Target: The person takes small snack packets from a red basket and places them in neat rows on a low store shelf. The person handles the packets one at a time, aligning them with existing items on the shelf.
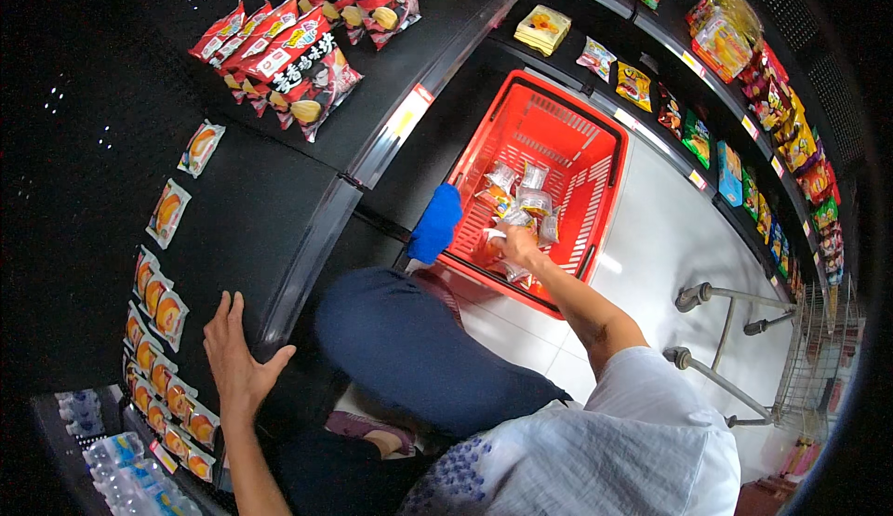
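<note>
My right hand (518,244) reaches down into a red plastic shopping basket (605,135). Its fingers close on a small blurred snack packet (488,245) with white and reddish parts. Several other small packets (535,200), many with silvery backs up, lie loose on the basket floor around it. Over the black shelf (258,216) at the left, my left hand (241,369) is spread and holds nothing; whether it rests on the surface is unclear. Beside it stand rows of small packets (167,320) picturing a round orange-yellow food. Two more such packets (167,212) sit farther along the shelf.
Red snack bags (300,73) stand at the shelf's far end. A blue cloth (436,223) is by the basket's left rim. More snacks (635,87) line the shelves opposite. A wire cart (813,369) on wheels stands at right. Plastic bottles (136,477) are at lower left.
</note>
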`<control>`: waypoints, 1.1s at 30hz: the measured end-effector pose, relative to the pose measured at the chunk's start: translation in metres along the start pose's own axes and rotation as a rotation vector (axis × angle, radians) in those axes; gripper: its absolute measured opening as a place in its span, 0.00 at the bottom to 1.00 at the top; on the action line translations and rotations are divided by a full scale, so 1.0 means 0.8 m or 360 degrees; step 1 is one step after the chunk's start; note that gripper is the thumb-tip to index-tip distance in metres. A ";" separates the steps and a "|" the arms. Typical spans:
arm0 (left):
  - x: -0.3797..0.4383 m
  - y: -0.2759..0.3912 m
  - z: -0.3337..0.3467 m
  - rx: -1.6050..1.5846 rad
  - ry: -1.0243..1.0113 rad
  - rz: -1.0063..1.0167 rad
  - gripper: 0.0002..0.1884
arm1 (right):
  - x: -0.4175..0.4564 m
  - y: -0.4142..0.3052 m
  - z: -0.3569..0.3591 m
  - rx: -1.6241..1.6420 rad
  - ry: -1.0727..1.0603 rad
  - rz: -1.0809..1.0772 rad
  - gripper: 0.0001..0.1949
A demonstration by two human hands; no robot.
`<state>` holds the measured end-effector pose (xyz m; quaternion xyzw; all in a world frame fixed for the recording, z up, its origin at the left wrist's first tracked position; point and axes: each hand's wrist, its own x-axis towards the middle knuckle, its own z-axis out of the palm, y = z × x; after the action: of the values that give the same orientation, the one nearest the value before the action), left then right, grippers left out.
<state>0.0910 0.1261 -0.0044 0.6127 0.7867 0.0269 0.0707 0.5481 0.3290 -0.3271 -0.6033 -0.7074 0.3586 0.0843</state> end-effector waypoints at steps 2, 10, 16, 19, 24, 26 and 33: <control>0.002 0.002 -0.003 -0.0028 -0.0003 0.0017 0.55 | -0.008 -0.005 -0.024 0.0313 0.0106 0.0248 0.17; 0.000 0.009 -0.011 -0.0083 0.0032 0.0058 0.52 | -0.065 -0.088 -0.141 0.1620 -0.0043 0.0226 0.19; -0.008 -0.008 -0.004 -0.0270 0.0242 0.0061 0.41 | -0.101 -0.233 -0.189 0.1854 -0.0231 -0.0222 0.15; -0.008 0.004 -0.009 -0.0594 0.0463 0.0083 0.30 | -0.105 -0.292 -0.202 0.1827 -0.0387 -0.0451 0.15; -0.025 0.003 -0.018 -0.1516 0.0520 -0.0038 0.20 | -0.116 -0.455 -0.183 0.1714 -0.0647 -0.0746 0.15; -0.035 -0.002 -0.019 -0.1803 0.0559 -0.0079 0.20 | -0.115 -0.504 -0.154 0.1598 -0.0766 -0.0788 0.15; -0.055 -0.040 -0.025 -0.2123 0.1001 -0.0349 0.18 | -0.108 -0.627 -0.035 0.1189 -0.1220 -0.0800 0.16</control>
<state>0.0680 0.0763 0.0146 0.3211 0.6430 0.6654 0.2015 0.1879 0.2541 0.0257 -0.1739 -0.6345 0.7448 0.1118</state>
